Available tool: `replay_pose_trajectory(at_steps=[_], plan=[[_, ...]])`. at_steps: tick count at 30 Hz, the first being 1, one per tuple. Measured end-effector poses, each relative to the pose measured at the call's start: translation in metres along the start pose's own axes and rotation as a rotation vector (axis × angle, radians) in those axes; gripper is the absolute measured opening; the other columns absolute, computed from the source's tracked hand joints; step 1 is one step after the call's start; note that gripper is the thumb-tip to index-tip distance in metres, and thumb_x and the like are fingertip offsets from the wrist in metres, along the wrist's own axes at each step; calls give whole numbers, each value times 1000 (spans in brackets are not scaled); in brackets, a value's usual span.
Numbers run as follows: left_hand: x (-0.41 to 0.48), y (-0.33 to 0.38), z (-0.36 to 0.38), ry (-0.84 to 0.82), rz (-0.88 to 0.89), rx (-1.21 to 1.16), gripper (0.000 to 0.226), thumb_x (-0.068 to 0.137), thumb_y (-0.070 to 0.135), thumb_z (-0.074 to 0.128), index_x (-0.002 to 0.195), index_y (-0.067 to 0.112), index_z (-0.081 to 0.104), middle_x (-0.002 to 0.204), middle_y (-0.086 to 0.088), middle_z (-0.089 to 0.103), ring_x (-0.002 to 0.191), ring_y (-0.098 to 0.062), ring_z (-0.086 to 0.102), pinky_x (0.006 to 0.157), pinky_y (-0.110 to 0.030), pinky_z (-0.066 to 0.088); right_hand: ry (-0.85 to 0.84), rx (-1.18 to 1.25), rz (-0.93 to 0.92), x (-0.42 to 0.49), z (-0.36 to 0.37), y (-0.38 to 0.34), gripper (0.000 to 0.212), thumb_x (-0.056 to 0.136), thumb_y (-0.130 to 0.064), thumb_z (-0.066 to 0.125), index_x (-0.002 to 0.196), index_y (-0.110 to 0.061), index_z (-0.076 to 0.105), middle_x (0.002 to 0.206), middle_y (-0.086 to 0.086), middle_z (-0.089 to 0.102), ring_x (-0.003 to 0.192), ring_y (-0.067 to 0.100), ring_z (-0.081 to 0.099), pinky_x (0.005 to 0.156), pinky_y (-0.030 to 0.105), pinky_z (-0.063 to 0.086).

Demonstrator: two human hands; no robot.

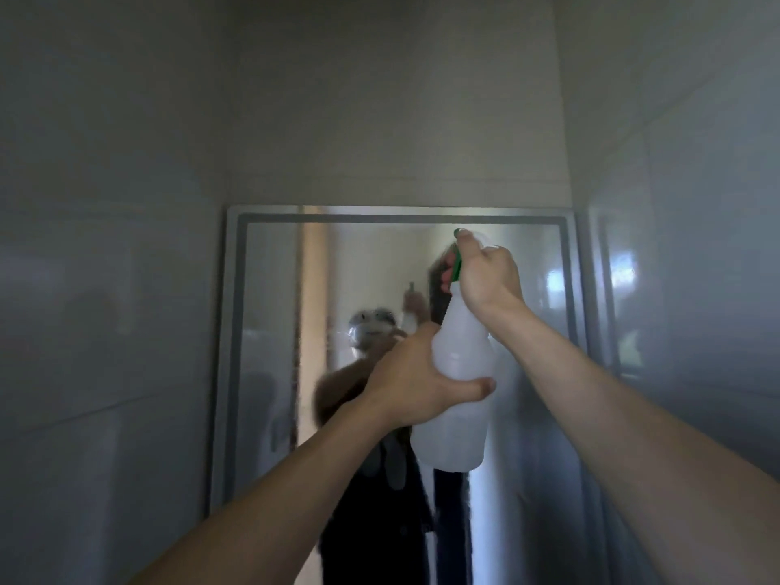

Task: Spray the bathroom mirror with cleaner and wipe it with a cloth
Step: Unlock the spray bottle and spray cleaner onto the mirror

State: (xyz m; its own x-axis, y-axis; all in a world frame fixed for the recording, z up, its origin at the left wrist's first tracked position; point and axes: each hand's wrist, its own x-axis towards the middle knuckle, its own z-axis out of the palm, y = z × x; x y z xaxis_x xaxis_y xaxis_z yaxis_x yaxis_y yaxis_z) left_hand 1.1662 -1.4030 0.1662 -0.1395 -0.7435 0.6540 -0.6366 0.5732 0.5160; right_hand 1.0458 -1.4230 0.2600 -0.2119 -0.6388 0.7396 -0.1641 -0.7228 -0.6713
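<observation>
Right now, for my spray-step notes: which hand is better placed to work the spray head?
Right hand: its grip is on the green spray head; the left hand only holds the bottle body.

At centre frame, the translucent white plastic spray bottle (458, 373) has a smooth, faintly frosted, semi-matt skin. Higher up, its green plastic trigger head (456, 268) looks glossier. Behind it, the rectangular glass mirror (270, 331) is smooth and reflective though hazy, edged by a flat grey frame (236, 331) with a dull satin finish. The pale grey wall tiles (696, 289) at right are glossy and catch bright highlights. The beige wall (401, 120) above looks matt.
</observation>
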Motion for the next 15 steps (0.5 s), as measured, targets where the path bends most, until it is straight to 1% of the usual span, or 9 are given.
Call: replay_pose_trajectory(at_steps=[2,4,6,9,11,12,15], plan=[[4,3,19,-16,22,-37,73,51,71,81,110,35,57,105,16,73,96,-9,72,85,-45,61,-8,-13,-10,-1,-16,7,46,92,-49,46,69,-15,66,64,4,72,83,32,71,88,44,56],[8,10,44,-49,44,-83,71,51,71,81,109,37,57,105,17,73,97,-8,71,86,-44,61,-5,-20,1,-1,-39,16,38,89,-48,48,70,-20,64,62,1,70,84,37,71,90,49,56],[10,19,71,-103,58,-132,69,51,69,81,108,39,56,106,18,71,98,-7,70,87,-42,60,27,-21,26,-2,-65,25,32,83,-49,50,72,-23,64,57,-4,66,81,39,70,90,53,56],[9,37,114,-230,100,-216,64,59,61,86,113,40,59,108,18,72,100,-7,70,90,-41,60,61,-77,67,-7,-108,48,31,89,-44,51,73,-22,63,60,-4,65,74,30,67,90,52,53],[7,47,145,-309,127,-255,59,65,52,89,115,40,61,109,16,73,101,-7,70,90,-43,60,102,-141,105,-15,-138,64,38,92,-44,50,67,-18,63,63,0,68,75,31,69,88,50,55],[6,52,161,-335,135,-263,62,63,53,90,117,39,62,110,15,73,101,-9,70,90,-43,60,123,-177,117,-20,-152,71,41,93,-44,50,64,-17,63,63,1,68,74,29,69,86,48,55],[-3,62,206,-378,123,-261,81,49,70,85,119,39,59,110,16,72,100,-12,71,87,-44,61,194,-208,170,-35,-192,95,43,93,-40,52,58,-19,63,59,-2,66,71,29,66,86,50,55]])
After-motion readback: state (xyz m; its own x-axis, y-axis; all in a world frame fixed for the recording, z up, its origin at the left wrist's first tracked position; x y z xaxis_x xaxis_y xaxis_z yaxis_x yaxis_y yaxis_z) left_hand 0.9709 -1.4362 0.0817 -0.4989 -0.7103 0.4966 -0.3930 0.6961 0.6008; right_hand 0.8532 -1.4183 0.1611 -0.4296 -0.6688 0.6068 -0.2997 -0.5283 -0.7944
